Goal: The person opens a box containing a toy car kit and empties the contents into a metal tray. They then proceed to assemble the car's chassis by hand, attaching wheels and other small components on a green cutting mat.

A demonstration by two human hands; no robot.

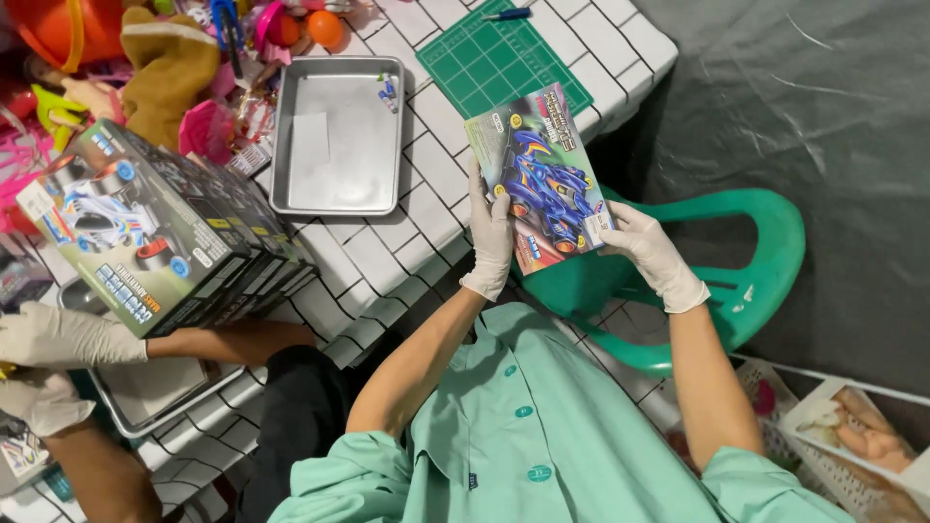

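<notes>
I hold a flat toy-car box [541, 184] with a blue racing car printed on it, between both gloved hands, above the table's edge. My left hand [489, 237] grips its left edge with fingers along the side. My right hand [647, 247] holds its lower right corner. Both hands wear white gloves; my sleeves are light green.
A white tiled table [387, 261] carries a metal tray [339, 131], a green cutting mat [499, 58] with a blue pen [507, 14], and a heap of toys [174, 68]. Another person's gloved hands [48, 358] hold a stack of similar boxes [155, 232]. A green plastic chair [736, 261] stands below.
</notes>
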